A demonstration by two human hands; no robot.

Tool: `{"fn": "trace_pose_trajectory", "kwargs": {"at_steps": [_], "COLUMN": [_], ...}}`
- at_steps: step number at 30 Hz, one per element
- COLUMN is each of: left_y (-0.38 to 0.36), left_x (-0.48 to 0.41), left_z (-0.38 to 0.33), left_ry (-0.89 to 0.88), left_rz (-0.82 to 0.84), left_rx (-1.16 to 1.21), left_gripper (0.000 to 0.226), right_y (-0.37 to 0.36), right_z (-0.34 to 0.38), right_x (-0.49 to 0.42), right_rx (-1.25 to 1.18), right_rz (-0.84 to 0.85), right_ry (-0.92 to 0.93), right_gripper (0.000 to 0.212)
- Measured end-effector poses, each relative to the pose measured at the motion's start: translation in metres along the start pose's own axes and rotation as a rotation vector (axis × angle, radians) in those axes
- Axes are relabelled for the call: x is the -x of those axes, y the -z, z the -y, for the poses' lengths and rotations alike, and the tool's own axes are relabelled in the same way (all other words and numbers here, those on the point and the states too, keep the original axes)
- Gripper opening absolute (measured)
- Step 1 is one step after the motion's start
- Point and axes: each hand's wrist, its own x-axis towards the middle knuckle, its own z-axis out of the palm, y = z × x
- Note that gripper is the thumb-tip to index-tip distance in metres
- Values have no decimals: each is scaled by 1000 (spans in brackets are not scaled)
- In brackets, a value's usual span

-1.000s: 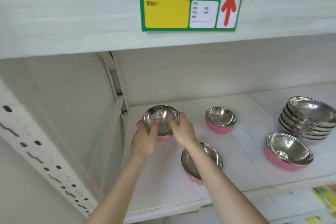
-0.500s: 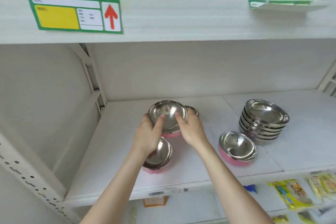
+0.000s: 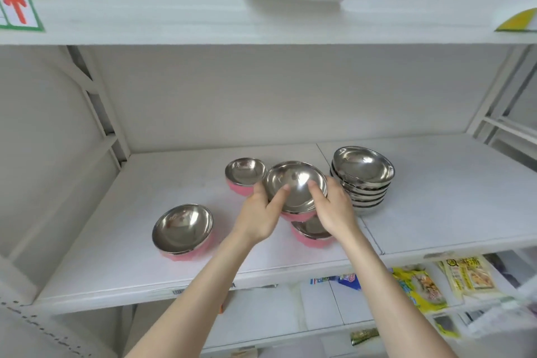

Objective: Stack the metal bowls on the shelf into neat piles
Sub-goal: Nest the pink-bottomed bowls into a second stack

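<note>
Both my hands hold one pink-bottomed metal bowl (image 3: pixel 296 183) in the air above the white shelf (image 3: pixel 122 229). My left hand (image 3: pixel 258 212) grips its left rim, my right hand (image 3: pixel 334 209) its right rim, thumbs inside. Right under it sits another pink-bottomed bowl (image 3: pixel 311 234), partly hidden by my right hand. A third bowl (image 3: pixel 245 171) rests behind on the left. A fourth bowl (image 3: pixel 183 227) stands near the front left. To the right rises a pile of several plain steel bowls (image 3: pixel 363 177).
An upper shelf board (image 3: pixel 261 17) with price tags hangs overhead, boxes and cans on it. A metal upright (image 3: pixel 98 113) closes the left side. Snack packets (image 3: pixel 418 291) lie on the level below. The right half of the shelf (image 3: pixel 453 197) holds only the steel pile.
Both hands have carried the held bowl rightward along the shelf, from near the left upright to above the front bowl beside the steel pile. My view has swung right.
</note>
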Motion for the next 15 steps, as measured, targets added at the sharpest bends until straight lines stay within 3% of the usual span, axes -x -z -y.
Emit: {"fn": "trace_pose_trajectory", "kwargs": {"at_steps": [3,9,12,15], "left_y": [-29,-74,-92,-104], "left_x": [-4,-16,-18,-19], "left_z": [-4,3,12,20], "left_ry": [36,91,107,128], "left_rz": [2,-91,-136,-185], "left_rx": [-13,-83,-249,-404], "left_gripper": [76,55,66,91], "right_y": [16,23,22,21], "right_z": [-19,-58,-73,-83], "right_x": [-3,-11,-11,-12], "right_rx": [9,47,53,80], "right_rz": [12,94,121,121], "right_ry": [-16,-28,-22,33], "right_gripper": [46,42,42,46]}}
